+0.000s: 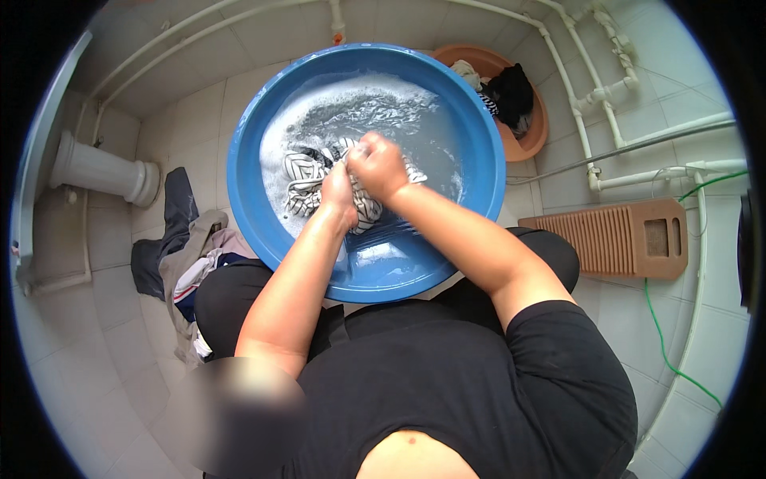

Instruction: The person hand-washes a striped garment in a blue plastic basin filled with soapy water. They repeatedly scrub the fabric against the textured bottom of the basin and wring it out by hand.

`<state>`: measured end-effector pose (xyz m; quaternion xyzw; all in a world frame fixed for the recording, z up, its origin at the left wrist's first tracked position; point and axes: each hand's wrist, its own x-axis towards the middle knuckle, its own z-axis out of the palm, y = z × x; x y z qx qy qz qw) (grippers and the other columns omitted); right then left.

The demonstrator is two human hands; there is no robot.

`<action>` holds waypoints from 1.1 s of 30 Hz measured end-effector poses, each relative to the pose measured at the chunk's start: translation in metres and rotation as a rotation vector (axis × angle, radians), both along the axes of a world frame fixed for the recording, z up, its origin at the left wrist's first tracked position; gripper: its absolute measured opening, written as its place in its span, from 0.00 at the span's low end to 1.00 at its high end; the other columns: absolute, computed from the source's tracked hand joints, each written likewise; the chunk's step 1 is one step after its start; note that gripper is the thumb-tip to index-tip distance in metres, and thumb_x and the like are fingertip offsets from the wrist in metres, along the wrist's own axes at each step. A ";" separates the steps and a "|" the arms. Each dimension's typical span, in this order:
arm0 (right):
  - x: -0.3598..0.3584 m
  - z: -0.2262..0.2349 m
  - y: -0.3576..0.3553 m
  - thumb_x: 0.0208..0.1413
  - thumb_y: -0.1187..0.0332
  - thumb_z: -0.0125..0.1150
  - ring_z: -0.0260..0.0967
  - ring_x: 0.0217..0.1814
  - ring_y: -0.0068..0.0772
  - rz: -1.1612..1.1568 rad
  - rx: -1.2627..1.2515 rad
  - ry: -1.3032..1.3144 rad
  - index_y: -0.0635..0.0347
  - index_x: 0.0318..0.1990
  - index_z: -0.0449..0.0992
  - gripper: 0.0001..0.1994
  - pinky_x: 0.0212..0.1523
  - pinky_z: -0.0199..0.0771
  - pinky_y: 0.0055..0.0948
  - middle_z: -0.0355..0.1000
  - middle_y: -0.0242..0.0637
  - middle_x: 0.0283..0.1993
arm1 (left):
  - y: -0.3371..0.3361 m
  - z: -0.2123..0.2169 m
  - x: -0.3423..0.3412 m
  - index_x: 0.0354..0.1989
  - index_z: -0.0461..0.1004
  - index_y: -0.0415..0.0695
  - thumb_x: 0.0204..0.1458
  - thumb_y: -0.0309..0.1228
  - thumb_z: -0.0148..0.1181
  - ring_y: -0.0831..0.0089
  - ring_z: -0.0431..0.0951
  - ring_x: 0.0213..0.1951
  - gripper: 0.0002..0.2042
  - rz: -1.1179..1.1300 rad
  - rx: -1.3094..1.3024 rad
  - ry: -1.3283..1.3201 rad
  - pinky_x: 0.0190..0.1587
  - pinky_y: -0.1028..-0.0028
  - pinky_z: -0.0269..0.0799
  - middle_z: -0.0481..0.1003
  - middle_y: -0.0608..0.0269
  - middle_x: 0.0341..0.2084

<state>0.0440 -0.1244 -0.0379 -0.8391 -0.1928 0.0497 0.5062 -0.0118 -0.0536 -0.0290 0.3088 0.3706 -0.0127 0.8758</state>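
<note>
1. Pale, square-tiled floor (pixel 112 311) spread around the person (pixel 431 359), who wore a black short-sleeved top and black legwear, with one knee on either side of the washing.
2. Directly in front of the person stood a wide, round, blue plastic basin (pixel 243 172), holding cloudy grey water (pixel 431 136) with white suds (pixel 297 112) thickest toward its far and left sides.
3. To the left, just beside the person's knee, I saw a loose heap of dark, taupe, white and navy clothes (pixel 185 255) on the floor.
4. Behind the blue basin, to its right, sat a smaller orange-brown tub (pixel 539 120) with black and pale laundry (pixel 511 92) inside.
5. A brown, rectangular, ridged washboard (pixel 594 239) was near the person's right knee.
6. The black-and-white striped cloth (pixel 303 172) was inside the blue basin, bunched up and partly in the water.
7. The right hand (pixel 378 164) had a closed grip, a fist clenched on the striped cloth.
8. The left hand (pixel 338 191), just beside it and nearer the person, also had its grip closed around the cloth.
9. A thin green cord (pixel 662 343) trailed at the far right.
</note>
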 end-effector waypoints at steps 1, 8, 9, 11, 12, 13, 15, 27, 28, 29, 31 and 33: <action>0.023 -0.004 -0.006 0.46 0.54 0.55 0.70 0.35 0.50 -0.130 -0.011 0.077 0.61 0.29 0.72 0.17 0.35 0.69 0.38 0.72 0.50 0.30 | 0.000 -0.006 0.001 0.40 0.70 0.42 0.55 0.40 0.43 0.72 0.75 0.35 0.15 -0.067 -0.085 -0.115 0.40 0.72 0.71 0.74 0.62 0.34; 0.092 -0.059 -0.062 0.42 0.43 0.60 0.64 0.52 0.47 -0.146 -0.211 0.181 0.66 0.46 0.67 0.34 0.49 0.63 0.35 0.66 0.54 0.50 | 0.016 -0.043 0.009 0.44 0.64 0.29 0.58 0.32 0.40 0.61 0.75 0.41 0.16 0.097 -0.197 -0.283 0.46 0.66 0.71 0.71 0.48 0.41; 0.088 -0.059 -0.067 0.40 0.42 0.61 0.64 0.53 0.46 0.009 -0.343 0.182 0.66 0.47 0.67 0.36 0.50 0.63 0.34 0.65 0.55 0.51 | 0.017 -0.046 0.007 0.43 0.65 0.29 0.57 0.29 0.41 0.61 0.75 0.40 0.14 0.110 -0.123 -0.248 0.45 0.67 0.72 0.72 0.48 0.39; 0.106 -0.092 -0.085 0.35 0.40 0.63 0.63 0.55 0.45 0.116 -0.450 0.281 0.70 0.50 0.66 0.42 0.54 0.61 0.32 0.65 0.56 0.51 | 0.011 -0.044 0.008 0.42 0.65 0.29 0.54 0.25 0.44 0.61 0.75 0.40 0.12 0.123 0.021 -0.222 0.44 0.66 0.72 0.72 0.48 0.38; 0.124 -0.117 -0.095 0.37 0.40 0.62 0.64 0.54 0.46 0.042 -0.424 0.700 0.73 0.46 0.69 0.40 0.53 0.62 0.33 0.66 0.57 0.49 | 0.007 -0.042 0.009 0.42 0.66 0.28 0.53 0.24 0.45 0.61 0.74 0.41 0.12 0.130 0.092 -0.234 0.46 0.66 0.71 0.72 0.47 0.39; 0.119 -0.107 -0.089 0.39 0.41 0.61 0.66 0.52 0.46 0.013 -0.340 0.792 0.72 0.45 0.70 0.38 0.52 0.64 0.34 0.68 0.55 0.47 | 0.009 -0.046 0.009 0.40 0.67 0.28 0.51 0.22 0.45 0.61 0.75 0.39 0.10 0.174 0.109 -0.230 0.44 0.66 0.72 0.72 0.48 0.37; 0.102 -0.055 -0.075 0.40 0.42 0.59 0.66 0.51 0.46 -0.078 -0.475 0.654 0.66 0.44 0.72 0.34 0.51 0.65 0.34 0.69 0.50 0.48 | 0.012 -0.046 0.008 0.40 0.67 0.28 0.51 0.22 0.45 0.61 0.75 0.39 0.11 0.176 0.084 -0.211 0.44 0.67 0.72 0.73 0.48 0.37; -0.045 0.037 -0.008 0.38 0.58 0.63 0.67 0.31 0.44 0.528 0.125 -0.332 0.58 0.26 0.71 0.14 0.31 0.68 0.35 0.67 0.38 0.30 | 0.030 -0.019 -0.011 0.30 0.71 0.44 0.46 0.66 0.38 0.62 0.73 0.30 0.33 -0.129 -0.475 -0.335 0.35 0.62 0.70 0.73 0.55 0.27; -0.048 0.042 -0.008 0.38 0.57 0.63 0.68 0.31 0.43 0.556 0.061 -0.394 0.58 0.26 0.70 0.15 0.31 0.68 0.35 0.67 0.38 0.30 | 0.033 -0.025 -0.007 0.33 0.71 0.45 0.48 0.63 0.39 0.63 0.73 0.30 0.30 -0.113 -0.483 -0.244 0.34 0.62 0.70 0.73 0.57 0.29; -0.047 0.040 -0.007 0.37 0.54 0.62 0.68 0.29 0.42 0.499 0.041 -0.439 0.57 0.24 0.71 0.15 0.29 0.68 0.34 0.68 0.37 0.28 | 0.035 -0.029 -0.004 0.36 0.71 0.46 0.50 0.60 0.40 0.64 0.73 0.30 0.27 -0.092 -0.491 -0.152 0.33 0.62 0.70 0.73 0.58 0.30; -0.031 0.021 -0.003 0.37 0.54 0.62 0.69 0.28 0.42 0.273 -0.029 -0.404 0.57 0.21 0.72 0.15 0.29 0.69 0.35 0.70 0.39 0.25 | 0.014 -0.027 -0.007 0.40 0.70 0.47 0.52 0.57 0.40 0.66 0.72 0.34 0.26 0.014 -0.239 -0.144 0.37 0.64 0.69 0.73 0.60 0.33; -0.017 0.018 0.000 0.41 0.56 0.60 0.67 0.22 0.48 0.024 -0.128 -0.253 0.61 0.18 0.70 0.16 0.25 0.67 0.36 0.68 0.45 0.19 | 0.006 -0.016 -0.001 0.44 0.68 0.47 0.55 0.51 0.39 0.68 0.69 0.44 0.22 0.047 -0.005 0.054 0.46 0.66 0.64 0.72 0.63 0.39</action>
